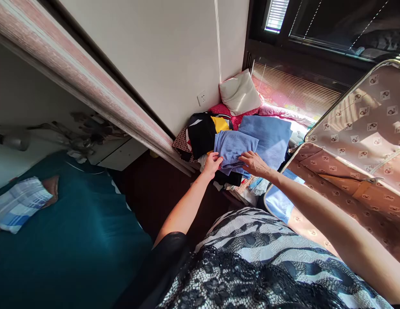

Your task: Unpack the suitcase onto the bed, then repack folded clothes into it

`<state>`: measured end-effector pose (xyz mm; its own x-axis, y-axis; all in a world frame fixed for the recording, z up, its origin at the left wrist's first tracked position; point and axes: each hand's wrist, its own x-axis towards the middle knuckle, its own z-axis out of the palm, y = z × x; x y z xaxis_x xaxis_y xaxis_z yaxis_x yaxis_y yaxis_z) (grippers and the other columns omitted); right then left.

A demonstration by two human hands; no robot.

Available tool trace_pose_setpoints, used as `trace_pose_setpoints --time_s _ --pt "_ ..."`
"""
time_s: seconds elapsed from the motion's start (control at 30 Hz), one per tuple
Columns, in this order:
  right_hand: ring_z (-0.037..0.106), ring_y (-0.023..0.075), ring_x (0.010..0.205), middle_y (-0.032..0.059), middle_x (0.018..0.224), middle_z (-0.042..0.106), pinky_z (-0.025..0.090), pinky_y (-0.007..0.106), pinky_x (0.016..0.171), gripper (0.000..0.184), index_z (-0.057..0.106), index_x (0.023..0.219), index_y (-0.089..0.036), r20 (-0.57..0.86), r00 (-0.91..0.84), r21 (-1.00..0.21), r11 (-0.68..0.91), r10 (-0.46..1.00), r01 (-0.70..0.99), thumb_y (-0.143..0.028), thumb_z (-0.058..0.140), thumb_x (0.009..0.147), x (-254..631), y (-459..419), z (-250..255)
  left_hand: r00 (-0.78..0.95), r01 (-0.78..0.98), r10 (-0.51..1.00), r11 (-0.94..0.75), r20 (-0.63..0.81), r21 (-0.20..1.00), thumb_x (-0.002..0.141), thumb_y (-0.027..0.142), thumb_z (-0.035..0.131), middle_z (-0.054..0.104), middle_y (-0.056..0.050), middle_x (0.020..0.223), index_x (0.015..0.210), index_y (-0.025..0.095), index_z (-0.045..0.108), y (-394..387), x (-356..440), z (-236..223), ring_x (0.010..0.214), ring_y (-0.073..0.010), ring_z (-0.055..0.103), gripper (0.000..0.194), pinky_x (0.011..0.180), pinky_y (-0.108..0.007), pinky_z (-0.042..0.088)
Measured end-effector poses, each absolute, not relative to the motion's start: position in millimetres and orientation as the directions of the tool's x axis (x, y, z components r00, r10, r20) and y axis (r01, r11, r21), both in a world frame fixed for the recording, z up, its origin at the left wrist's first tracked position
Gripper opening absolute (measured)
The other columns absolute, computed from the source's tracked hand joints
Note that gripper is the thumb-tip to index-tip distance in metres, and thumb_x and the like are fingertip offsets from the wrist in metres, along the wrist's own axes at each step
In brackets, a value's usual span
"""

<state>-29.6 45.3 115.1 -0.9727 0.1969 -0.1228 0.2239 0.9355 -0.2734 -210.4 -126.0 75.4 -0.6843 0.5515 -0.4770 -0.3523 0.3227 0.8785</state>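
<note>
A folded blue garment (236, 143) with a gathered, elastic-looking edge lies on a pile of clothes. My left hand (213, 165) pinches its near left corner between thumb and fingers. At the near right part of the same garment, my right hand (255, 164) has its fingers curled over the edge, the thumb partly hidden. Behind and to the right is a larger folded blue cloth (269, 135). Black clothing (201, 135) with a yellow piece (221, 123) sits just left of the garment.
An open suitcase (335, 171) with patterned pink lining stands at the right, some blue cloth inside. A white cushion (240, 92) leans against the wall behind the pile. At the left is a bed with a teal sheet (74, 231) and a plaid pillow (24, 204).
</note>
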Motion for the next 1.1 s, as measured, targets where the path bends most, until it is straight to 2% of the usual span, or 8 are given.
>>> trace_pose_setpoints --time_s 0.23,0.37,0.43,0.53,0.67,0.77,0.93,1.1 --pt "0.061 0.03 0.115 0.0166 0.128 0.073 0.047 0.04 0.103 0.04 0.072 0.14 -0.014 0.064 -0.956 -0.38 0.892 0.288 0.244 -0.025 0.058 0.105 -35.5 61.4 118.9 -0.784 -0.287 0.485 0.272 -0.388 0.919 0.109 0.027 0.065 0.074 -0.014 0.134 0.123 0.019 0.066 -127.0 -220.9 68.4 0.11 -0.0189 0.077 0.017 0.099 -0.034 0.064" --pt "0.056 0.0358 0.131 0.0196 0.15 0.065 0.047 0.044 0.104 0.046 0.074 0.142 -0.018 -0.065 -0.985 -0.295 0.94 0.161 0.173 -0.032 0.073 0.098 -26.2 51.4 108.4 -0.845 -0.111 0.417 0.476 -0.335 0.873 0.103 0.025 0.074 0.076 -0.016 0.133 0.117 0.016 0.07 -128.5 -222.1 60.7 0.126 -0.0218 0.074 0.017 0.107 -0.033 0.059" --pt "0.051 0.0398 0.139 0.0201 0.161 0.057 0.048 0.047 0.105 0.054 0.075 0.143 -0.02 -0.109 -0.987 -0.286 0.947 0.12 0.147 -0.04 0.082 0.093 -20.3 44.8 97.5 -0.821 -0.159 0.404 0.516 -0.403 0.842 0.103 0.032 0.076 0.079 -0.015 0.123 0.116 0.015 0.071 -128.7 -221.2 59.5 0.117 -0.0222 0.076 0.022 0.102 -0.034 0.061" --pt "0.055 0.0372 0.135 0.0204 0.157 0.059 0.05 0.047 0.104 0.051 0.075 0.144 -0.02 -0.02 -0.96 -0.369 0.891 0.278 0.265 -0.047 0.074 0.101 -16.0 46.4 80.6 -0.79 -0.219 0.421 0.486 -0.446 0.846 0.092 0.042 0.089 0.082 -0.012 0.108 0.117 0.016 0.073 -126.4 -221.1 65.4 0.106 -0.0234 0.078 0.04 0.095 -0.035 0.062" --pt "0.061 0.0343 0.126 0.0216 0.139 0.067 0.051 0.049 0.11 0.046 0.075 0.14 -0.015 0.098 -0.876 -0.49 0.789 0.472 0.37 -0.042 0.064 0.105 -13.5 61.4 68.8 -0.624 -0.358 0.588 0.371 -0.515 0.857 0.073 0.031 0.098 0.084 -0.009 0.101 0.108 0.016 0.077 -115.5 -221.1 86.2 0.101 -0.0263 0.08 0.043 0.094 -0.038 0.064" --pt "0.056 0.0412 0.136 0.0249 0.154 0.058 0.05 0.058 0.111 0.07 0.066 0.154 -0.017 0.127 -0.869 -0.504 0.786 0.478 0.358 -0.057 0.075 0.097 -9.7 60.8 73.0 -0.559 -0.478 0.671 0.219 -0.487 0.851 0.069 0.022 0.095 0.084 -0.01 0.106 0.11 0.016 0.076 -104.9 -215.4 106.8 0.104 -0.0276 0.081 0.046 0.099 -0.042 0.064" --pt "0.044 0.0494 0.154 0.0294 0.17 0.043 0.043 0.069 0.119 0.125 0.042 0.173 -0.015 0.134 -0.884 -0.689 0.683 0.449 0.242 -0.082 0.085 0.076 -10.4 34.5 107.2 -0.431 -0.397 0.874 0.039 -0.224 0.917 0.083 0.036 0.092 0.081 -0.012 0.122 0.124 0.017 0.073 -92.8 -188.0 149.1 0.124 -0.0328 0.077 0.049 0.111 -0.047 0.061" --pt "0.067 0.0347 0.128 0.0151 0.134 0.071 0.056 0.051 0.114 0.095 0.064 0.144 -0.021 0.154 -0.686 -0.978 0.207 0.711 -0.006 -0.077 0.09 0.072 13.5 22.6 157.9 -0.231 0.03 0.96 -0.158 0.161 0.987 0.084 0.062 0.094 0.067 -0.016 0.149 0.142 0.02 0.068 -76.2 -148.4 195.8 0.142 -0.0383 0.064 0.076 0.113 -0.045 0.06"
